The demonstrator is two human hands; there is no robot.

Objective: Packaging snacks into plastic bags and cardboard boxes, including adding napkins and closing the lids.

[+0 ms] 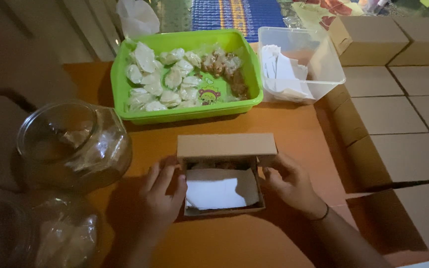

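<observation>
- The left hand (161,196) lies low on the orange table (294,134), fingers curled up against the left wall of a small cardboard box (223,171) — it grips that side.
- The right hand (288,182), with a dark band at the wrist, comes in from the lower right; its fingers press the box's right wall near the hinge of the lid, so the box is grasped between both hands.
- The box sits between the two hands, touching both, its brown lid standing open at the far edge. Inside lies a white sheet of paper (218,192) — what is under it cannot be told.
- To the left of the left hand stands a round glass jar (73,144), tilted, and a second jar (35,233) sits nearer, at the lower left corner.
- To the right, closed cardboard boxes (398,124) are packed in rows.
- Beyond the open box, a green plastic tray (125,94) holds pale wrapped dumplings (162,82) and a few browner pieces.
- Just right of the tray, a clear plastic tub (331,64) holds white folded papers.
</observation>
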